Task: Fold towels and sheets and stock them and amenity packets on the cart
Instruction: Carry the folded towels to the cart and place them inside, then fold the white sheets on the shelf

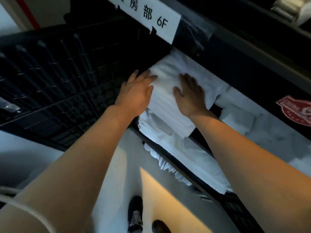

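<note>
A folded white sheet (pixel 165 91) lies on top of a stack of white linen on a shelf of the dark cart (pixel 235 61). My left hand (pixel 137 93) presses flat on the sheet's left edge, fingers straight. My right hand (pixel 190 95) lies flat on the sheet's right half, fingers spread. More folded white linen (pixel 190 155) fills the shelf below the sheet, and smaller folded towels (pixel 237 118) sit to the right on the same shelf.
A white paper label (pixel 151 17) with printed characters and "6F" is taped to the cart's upper rail. A black ribbed crate wall (pixel 50 78) stands at the left. A red sticker (pixel 296 111) is on the cart at right. My shoes (pixel 136 214) stand on the pale floor.
</note>
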